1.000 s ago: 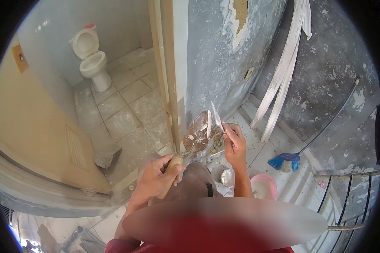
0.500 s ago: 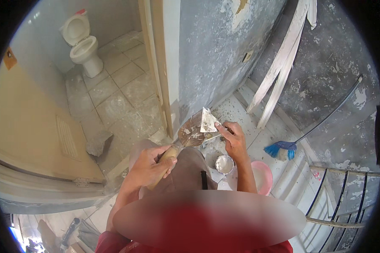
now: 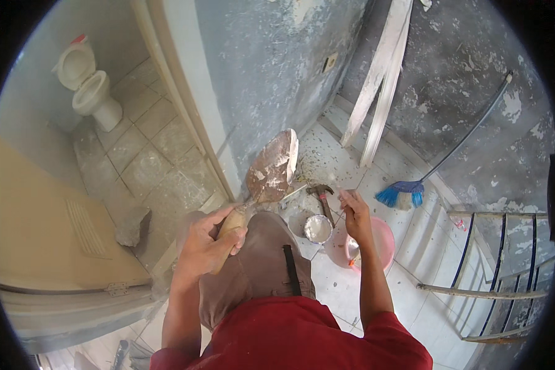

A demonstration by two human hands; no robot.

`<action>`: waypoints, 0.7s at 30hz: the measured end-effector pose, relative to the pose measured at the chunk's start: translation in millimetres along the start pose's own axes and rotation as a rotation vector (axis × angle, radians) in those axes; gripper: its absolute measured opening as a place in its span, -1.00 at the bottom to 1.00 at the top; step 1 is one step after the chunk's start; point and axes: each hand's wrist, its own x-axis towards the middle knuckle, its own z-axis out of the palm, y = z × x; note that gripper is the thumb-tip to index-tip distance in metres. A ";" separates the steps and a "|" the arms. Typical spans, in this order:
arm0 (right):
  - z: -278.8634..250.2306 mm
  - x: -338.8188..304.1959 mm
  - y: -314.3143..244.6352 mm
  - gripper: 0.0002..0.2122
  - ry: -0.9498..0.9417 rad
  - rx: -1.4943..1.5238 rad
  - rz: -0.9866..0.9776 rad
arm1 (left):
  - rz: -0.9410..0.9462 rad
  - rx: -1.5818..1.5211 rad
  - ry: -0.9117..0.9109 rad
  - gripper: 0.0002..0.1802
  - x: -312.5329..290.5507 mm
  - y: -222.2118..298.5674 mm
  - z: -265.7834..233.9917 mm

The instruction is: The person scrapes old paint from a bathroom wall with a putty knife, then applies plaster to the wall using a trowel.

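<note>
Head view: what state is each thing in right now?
Trowel, blade smeared white
Left hand, closed around its handle
Right hand, fingers curled, grip unclear
Small tub, open, whitish inside
Pink basin, partly hidden
Hammer, lying on floor
Broom, leaning on wall
Toilet, lid up
Door, open

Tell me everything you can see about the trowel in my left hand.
The trowel has a broad, rounded brown blade, rusty-looking and smeared with white, with a thick white strip along its right edge. A narrow neck joins it to a tan, wooden-looking handle, gripped by the left hand. It slants up and right in the picture, above the tiled floor.
</note>
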 end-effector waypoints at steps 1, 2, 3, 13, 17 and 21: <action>6.3 -3.1 -11.7 -0.63 0.056 0.272 0.154 | 0.022 0.055 0.081 -0.52 3.5 -3.9 3.3; 12.1 -9.2 -26.2 -0.63 0.068 0.278 0.159 | 0.045 0.111 0.162 -0.53 7.5 -8.1 6.8; 16.1 -6.5 -63.1 -0.65 0.112 0.671 0.418 | 0.042 0.123 0.160 -0.53 10.5 -13.0 7.6; 55.7 -10.2 -148.8 -0.64 0.227 1.396 0.738 | 0.484 0.661 0.304 -0.48 36.6 -49.7 43.2; 56.2 0.7 -151.6 -0.62 0.290 1.460 0.760 | 0.582 0.802 0.249 -0.47 31.6 -62.3 41.1; 46.4 17.5 -152.3 -0.62 0.280 1.517 0.708 | 0.674 0.798 0.275 -0.47 32.1 -69.4 38.7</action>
